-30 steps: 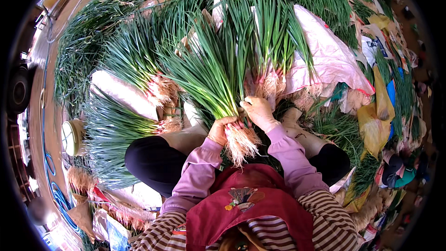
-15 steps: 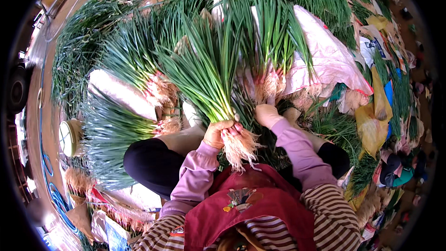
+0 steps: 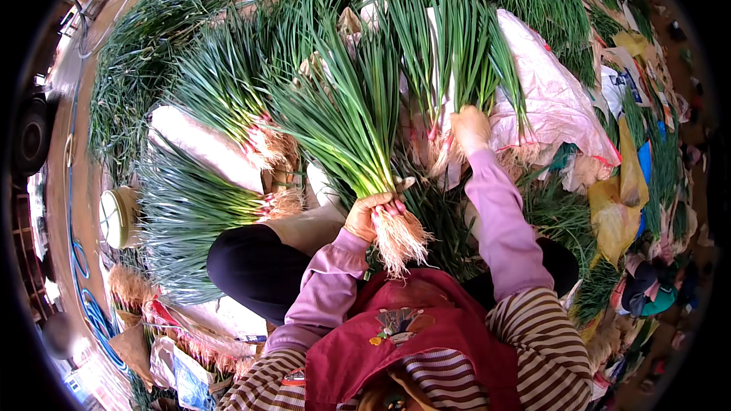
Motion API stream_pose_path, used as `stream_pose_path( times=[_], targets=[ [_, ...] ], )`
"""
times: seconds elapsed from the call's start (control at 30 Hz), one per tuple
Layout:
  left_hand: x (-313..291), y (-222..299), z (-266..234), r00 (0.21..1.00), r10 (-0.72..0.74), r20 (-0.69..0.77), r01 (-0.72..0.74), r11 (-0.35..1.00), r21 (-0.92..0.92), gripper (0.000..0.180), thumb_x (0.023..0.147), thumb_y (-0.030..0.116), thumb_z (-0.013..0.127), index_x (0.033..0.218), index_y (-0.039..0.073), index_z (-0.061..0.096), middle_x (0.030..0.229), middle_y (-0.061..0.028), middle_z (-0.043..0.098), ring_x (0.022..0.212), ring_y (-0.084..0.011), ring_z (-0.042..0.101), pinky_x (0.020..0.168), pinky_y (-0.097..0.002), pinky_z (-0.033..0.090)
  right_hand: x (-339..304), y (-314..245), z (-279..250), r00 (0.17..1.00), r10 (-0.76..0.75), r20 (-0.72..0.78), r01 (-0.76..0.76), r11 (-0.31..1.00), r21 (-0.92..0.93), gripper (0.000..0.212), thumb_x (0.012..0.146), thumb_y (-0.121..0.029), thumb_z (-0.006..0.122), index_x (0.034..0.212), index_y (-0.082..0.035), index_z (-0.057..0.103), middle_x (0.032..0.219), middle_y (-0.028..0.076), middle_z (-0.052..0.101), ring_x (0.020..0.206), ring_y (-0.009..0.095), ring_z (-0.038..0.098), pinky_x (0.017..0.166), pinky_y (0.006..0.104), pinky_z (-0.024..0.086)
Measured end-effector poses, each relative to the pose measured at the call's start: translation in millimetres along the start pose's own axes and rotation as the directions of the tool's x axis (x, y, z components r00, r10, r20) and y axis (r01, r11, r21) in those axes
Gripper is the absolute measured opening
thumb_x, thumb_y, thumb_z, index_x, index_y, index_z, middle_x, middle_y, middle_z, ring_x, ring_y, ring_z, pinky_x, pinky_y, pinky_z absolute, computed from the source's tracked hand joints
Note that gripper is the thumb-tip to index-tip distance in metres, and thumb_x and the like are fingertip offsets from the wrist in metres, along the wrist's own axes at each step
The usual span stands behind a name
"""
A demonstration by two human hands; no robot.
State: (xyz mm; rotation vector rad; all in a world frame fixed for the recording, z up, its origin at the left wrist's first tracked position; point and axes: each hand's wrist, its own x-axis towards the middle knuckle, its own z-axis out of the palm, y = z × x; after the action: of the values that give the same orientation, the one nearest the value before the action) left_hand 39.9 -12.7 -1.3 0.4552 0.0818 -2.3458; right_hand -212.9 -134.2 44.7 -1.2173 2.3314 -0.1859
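My left hand [image 3: 367,216] is wrapped round a thick bunch of spring onions [image 3: 358,141] just above the roots. Their long green leaves fan away from me and the pale roots hang toward my lap. Farther off to the right, my right hand [image 3: 471,129] is at the stem ends of a second pile of spring onions [image 3: 458,46], its fingers closed on some of the stems. Some roots of that pile show left of the hand; the fingertips are partly hidden.
Two more bunches, an upper one [image 3: 236,99] and a lower one [image 3: 205,217], lie left on pale sacks. A pink-white sack [image 3: 552,99] spreads at the right, with yellow plastic [image 3: 615,209] beyond. A lidded tub [image 3: 116,217] and blue hose [image 3: 97,327] are at far left.
My right hand has moved forward and slightly right, from beside the held bunch onto the stems of the far pile. My left hand keeps its hold on the bunch.
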Motion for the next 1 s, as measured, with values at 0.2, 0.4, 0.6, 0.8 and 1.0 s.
stream_pose_path(
  times=[0.2, 0.4, 0.6, 0.8, 1.0],
  targets=[
    [-2.1, -1.3, 10.9, 0.994, -0.077, -0.081, 0.081, 0.995, 0.056, 0.026, 0.078, 0.002, 0.058, 0.103, -0.005, 0.056, 0.1, -0.0196, 0.061, 0.067, -0.0228, 0.064, 0.065, -0.0323, 0.054, -113.1, 9.9, 31.9, 0.841, -0.49, 0.231, 0.485, 0.871, 0.082, 0.025, 0.09, -0.024, 0.049, 0.078, -0.005, 0.059, 0.064, 0.008, 0.058, 0.052, 0.023, 0.055, 0.053, 0.0374, 0.047],
    [-13.7, -0.4, 1.0, 0.988, -0.08, -0.134, 0.11, 0.966, 0.235, 0.018, 0.079, 0.011, 0.059, 0.081, -0.006, 0.063, 0.071, -0.0159, 0.064, 0.062, -0.0249, 0.063, 0.063, -0.0341, 0.054, -137.3, -1.8, 42.0, 0.705, -0.697, 0.133, 0.705, 0.708, -0.024, 0.021, 0.085, -0.023, 0.053, 0.075, -0.005, 0.058, 0.066, 0.013, 0.061, 0.062, 0.033, 0.06, 0.058, 0.0423, 0.047],
    [-33.3, 1.2, 17.8, 1.0, -0.011, -0.016, 0.011, 1.0, -0.025, 0.024, 0.073, 0.016, 0.059, 0.063, -0.005, 0.061, 0.059, -0.0136, 0.06, 0.059, -0.027, 0.058, 0.067, -0.0346, 0.051, -128.3, 27.3, 64.8, 0.86, -0.314, 0.403, -0.165, 0.576, 0.801, 0.029, 0.092, -0.03, 0.052, 0.082, -0.005, 0.061, 0.062, -0.003, 0.046, 0.052, 0.006, 0.038, 0.047, 0.0211, 0.03],
    [-33.4, -0.1, 8.4, 1.0, -0.022, -0.018, 0.023, 0.999, 0.045, 0.023, 0.075, 0.016, 0.06, 0.068, -0.006, 0.062, 0.065, -0.015, 0.063, 0.066, -0.0275, 0.06, 0.071, -0.0382, 0.051, -120.3, -13.8, 90.0, 0.802, -0.441, 0.403, -0.365, 0.173, 0.915, 0.028, 0.088, -0.031, 0.058, 0.082, -0.004, 0.062, 0.065, -0.003, 0.051, 0.054, 0.009, 0.044, 0.05, 0.0231, 0.034],
    [-40.0, 16.0, 17.2, 0.975, 0.059, -0.212, 0.028, 0.922, 0.385, 0.025, 0.074, 0.005, 0.061, 0.095, -0.009, 0.059, 0.072, -0.0158, 0.064, 0.058, -0.0217, 0.062, 0.058, -0.031, 0.054, -123.4, 4.5, 123.2, 0.867, -0.494, 0.071, 0.499, 0.859, -0.111, 0.018, 0.081, -0.013, 0.056, 0.075, 0.0, 0.067, 0.064, 0.006, 0.064, 0.061, 0.021, 0.063, 0.055, 0.0301, 0.046]
  ],
)
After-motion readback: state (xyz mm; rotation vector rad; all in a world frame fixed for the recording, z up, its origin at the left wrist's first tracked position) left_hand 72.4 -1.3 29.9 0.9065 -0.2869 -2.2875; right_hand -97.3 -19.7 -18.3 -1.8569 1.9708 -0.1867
